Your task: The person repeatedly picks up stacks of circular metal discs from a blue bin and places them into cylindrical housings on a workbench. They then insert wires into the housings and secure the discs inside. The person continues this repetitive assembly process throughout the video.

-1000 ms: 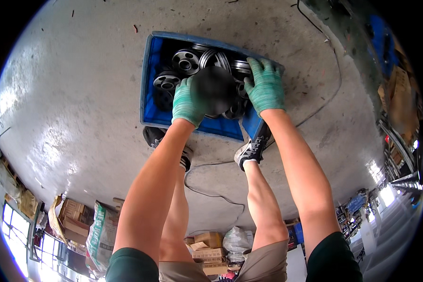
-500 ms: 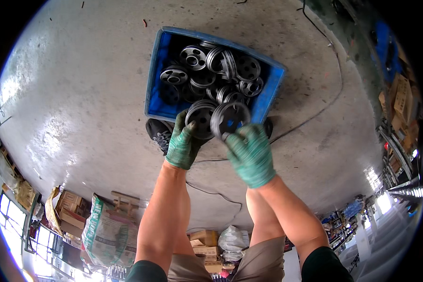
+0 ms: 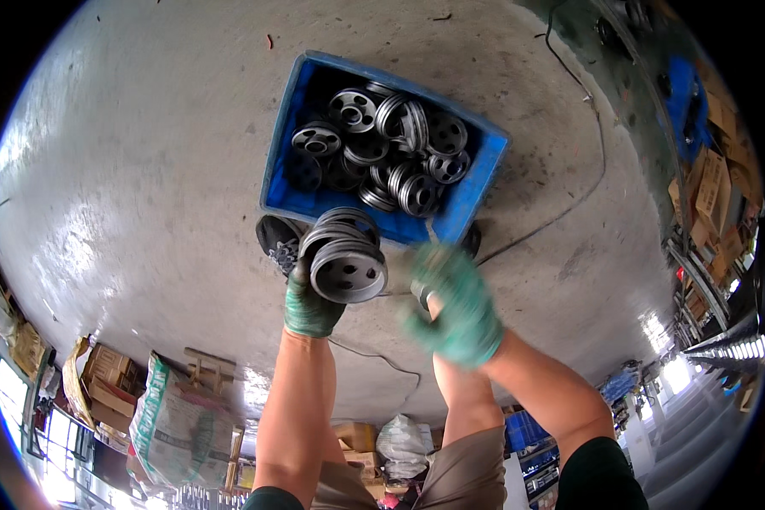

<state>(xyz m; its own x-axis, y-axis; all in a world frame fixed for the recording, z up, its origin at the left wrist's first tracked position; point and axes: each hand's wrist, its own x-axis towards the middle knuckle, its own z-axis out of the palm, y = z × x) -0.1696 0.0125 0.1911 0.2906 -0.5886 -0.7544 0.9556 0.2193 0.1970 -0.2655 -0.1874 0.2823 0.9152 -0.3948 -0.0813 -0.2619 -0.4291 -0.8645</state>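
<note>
A stack of grey metal pulley wheels (image 3: 344, 255) is gripped from below in the gloved left hand (image 3: 310, 308), fingers curled round the lower rim, held just above the near edge of the blue plastic crate (image 3: 282, 144). The right hand (image 3: 461, 308), also in a green glove, is blurred just beside the stack, so whether its fingers are open or closed can't be told; nothing is seen in it.

Judging by the look of it, those wheels are heavy and stacked loose, so the stack should probably be kept level and supported underneath with the second hand too, otherwise the top one could slide off.

More pulley wheels (image 3: 382, 140) are piled in the crate, some flat, some on edge. The crate sits on a concrete floor (image 3: 144, 187), with a dark shoe (image 3: 279, 240) right under the stack, so toes are in the drop zone. A black cable (image 3: 569, 204) is trailed past the crate's right corner. A sack (image 3: 174, 416) and cardboard boxes (image 3: 102, 387) are well apart, lower left.
</note>
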